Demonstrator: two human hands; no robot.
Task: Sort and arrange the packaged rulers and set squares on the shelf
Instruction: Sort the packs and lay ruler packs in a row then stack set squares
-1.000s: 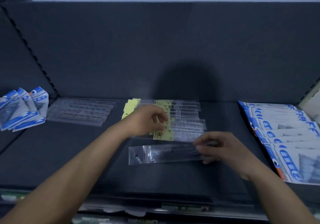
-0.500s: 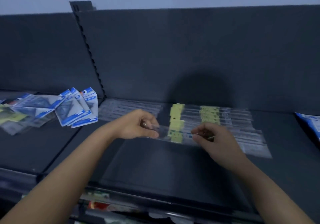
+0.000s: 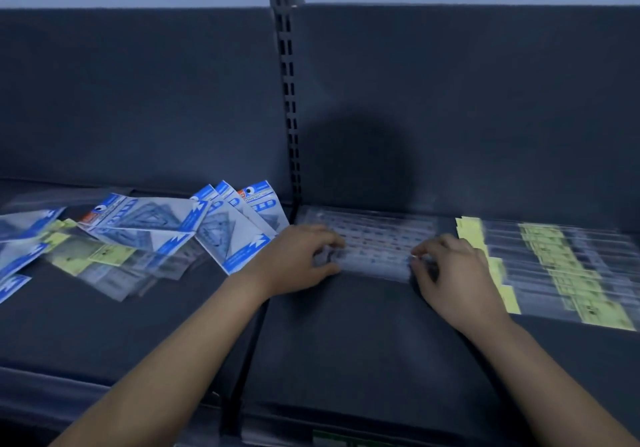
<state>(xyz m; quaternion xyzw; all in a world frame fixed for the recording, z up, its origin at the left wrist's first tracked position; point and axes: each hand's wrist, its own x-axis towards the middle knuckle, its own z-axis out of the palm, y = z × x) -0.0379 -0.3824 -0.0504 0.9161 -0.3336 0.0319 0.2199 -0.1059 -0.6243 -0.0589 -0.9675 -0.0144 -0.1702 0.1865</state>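
Dark shelf [image 3: 346, 342] boards run under both forearms, backed by a dark panel [image 3: 485, 100] with a slotted upright [image 3: 289, 83] rising just beyond the left hand [image 3: 298, 256]. A round shadow [image 3: 356, 162] falls on the panel beyond the two hands.

The left hand has its fingers curled, thumb below and fingertips above, pinching the left end of a clear ruler pack [image 3: 375, 266]. The right hand [image 3: 450, 273] pinches the other end in the same way, so the pack spans the gap between the hands, low over the shelf. Motion blur hides whether the pack touches what lies under it.

Just beyond the fingertips of both hands lies a flat pile of clear ruler packs [image 3: 374, 225], its far edge against the foot of the panel. Beside the right hand, on its outer side, a row of yellow-labelled ruler packs [image 3: 571, 266] overlaps step by step toward the front of the shelf, the nearest label just beside the knuckles.

On the outer side of the left hand, blue-and-white set square packs [image 3: 221, 232] fan out, the nearest corner almost at the wrist. Farther out that way, more clear packs with yellow labels [image 3: 104, 259] lie loosely heaped, partly under the set square packs
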